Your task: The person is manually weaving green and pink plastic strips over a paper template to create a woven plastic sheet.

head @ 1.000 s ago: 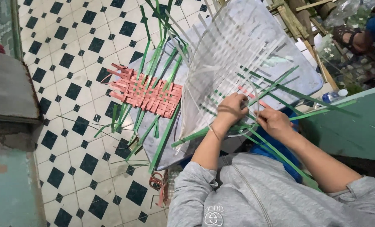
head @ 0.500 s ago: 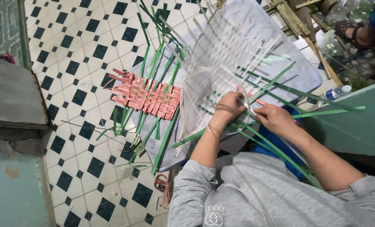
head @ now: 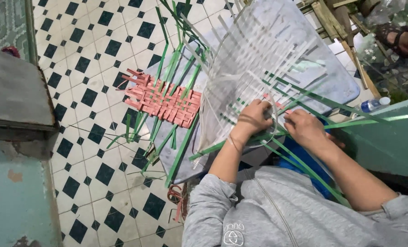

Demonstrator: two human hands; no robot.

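Head view looks down on a half-woven mat [head: 263, 68] of pale, translucent white strips crossed near its lower edge by green strips [head: 304, 98]. The weave is loose and open, with long free ends of white fanning out toward the top and green ends sticking out to the right and down past the person's lap. It lies on a grey board [head: 336, 77] set on the floor, right in front of the person.

Both hands work at the mat's near edge. The left hand [head: 254, 118] is curled with its fingers pressed down into the weave, closed on strips there, though which strip it pinches I cannot tell. The right hand [head: 304, 128] sits just beside it, fingers bent together over a green strip at the same edge; whether it truly grips it is not clear. A thin white strip loops around the left wrist.

Left of the pale mat, on the same board, lies a smaller woven patch [head: 160, 103] of pink strips interlaced with green ones, its green ends trailing onto the black-and-white tiled floor [head: 85, 59]. A plastic bottle [head: 371, 105] lies at the right, beside a teal surface [head: 387, 142]. The person wears a grey zipped top [head: 277, 215].
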